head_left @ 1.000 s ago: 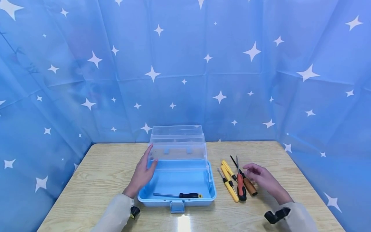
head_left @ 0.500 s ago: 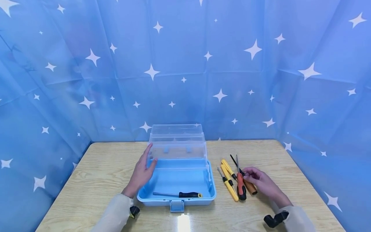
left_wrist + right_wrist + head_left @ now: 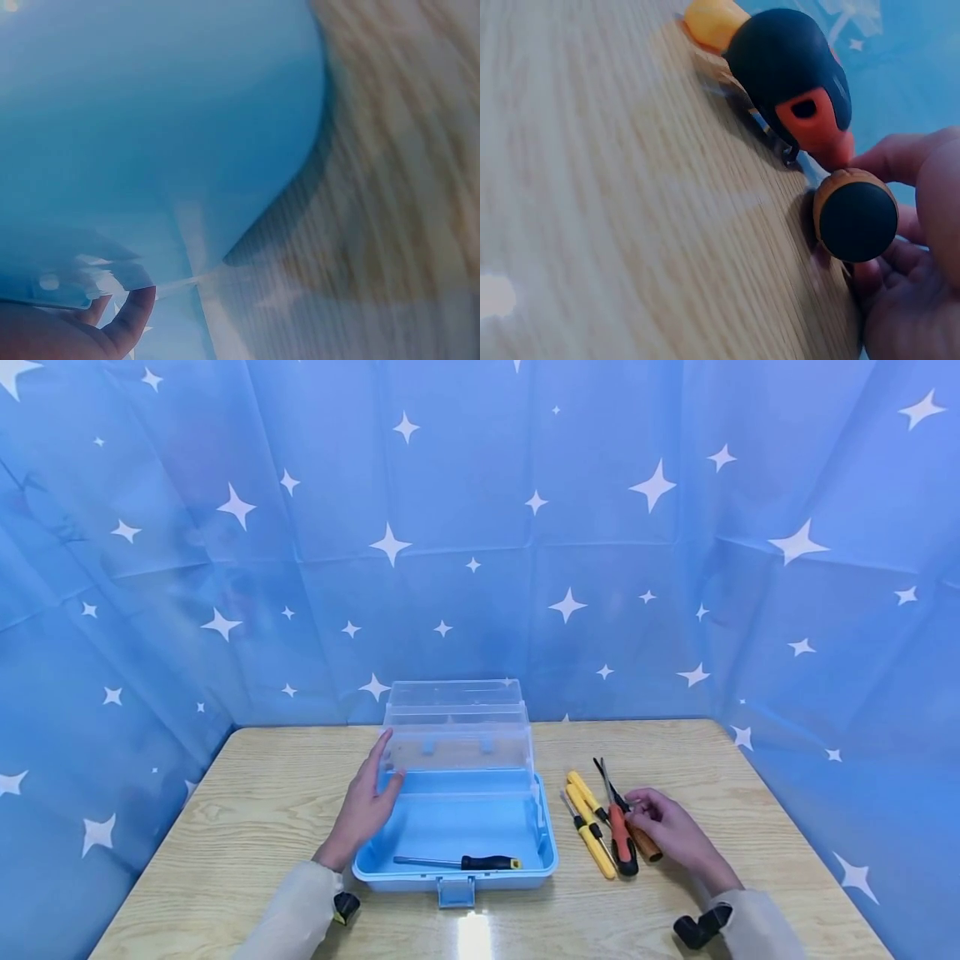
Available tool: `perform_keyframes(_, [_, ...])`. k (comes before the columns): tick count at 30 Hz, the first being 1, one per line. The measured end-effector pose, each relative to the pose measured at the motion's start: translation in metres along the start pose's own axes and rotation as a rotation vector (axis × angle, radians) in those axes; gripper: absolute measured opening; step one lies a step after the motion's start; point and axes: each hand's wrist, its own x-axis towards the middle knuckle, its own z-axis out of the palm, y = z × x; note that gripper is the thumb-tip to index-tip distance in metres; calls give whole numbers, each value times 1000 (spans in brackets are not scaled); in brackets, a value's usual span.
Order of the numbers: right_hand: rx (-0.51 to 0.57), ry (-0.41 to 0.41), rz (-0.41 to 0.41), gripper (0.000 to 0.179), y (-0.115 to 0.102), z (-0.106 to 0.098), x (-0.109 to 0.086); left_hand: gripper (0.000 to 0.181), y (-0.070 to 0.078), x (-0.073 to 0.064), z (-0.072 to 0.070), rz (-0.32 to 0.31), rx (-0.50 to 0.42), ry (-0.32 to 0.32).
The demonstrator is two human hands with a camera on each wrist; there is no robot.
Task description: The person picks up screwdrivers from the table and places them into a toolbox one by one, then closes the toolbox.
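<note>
A light blue toolbox (image 3: 457, 883) stands with its clear lid (image 3: 457, 718) raised. Inside it, along the front, lies a screwdriver with a black handle (image 3: 487, 862). My left hand (image 3: 363, 814) is at the toolbox's back left corner, its fingers extended by the lid's edge and thumb apart. In the right wrist view, my right hand (image 3: 922, 247) holds a wooden-handled screwdriver (image 3: 859, 217) between thumb and fingers, low at the tabletop. Right beside it lies a red and black screwdriver (image 3: 621, 839), its handle (image 3: 795, 75) close to my thumb.
Several yellow-handled screwdrivers (image 3: 596, 852) lie between the toolbox and the red and black one. The wooden table (image 3: 225, 843) extends on both sides. Behind it hangs a blue curtain (image 3: 480, 527) with white stars.
My right hand has moved left onto the wooden-handled screwdriver and closed its fingers on the handle. The red and black screwdriver has tipped slightly left. My left hand stays in place.
</note>
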Motion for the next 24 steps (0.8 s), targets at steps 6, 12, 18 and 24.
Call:
perform_keyframes(6, [-71,21,3,34,-6,3,0,67,0,0,-1,-11,-4,-3])
perform_keyframes(12, [-92,39,6,36,-10,5,0,68,1,0,-1,-17,-4,-11])
perform_keyframes(18, [-80,80,3,36,-10,6,0,68,1,0,-2,-32,-2,-15])
perform_keyframes(24, [-76,127,23,34,-8,8,-1,67,1,-1,-2,-38,-16,-14])
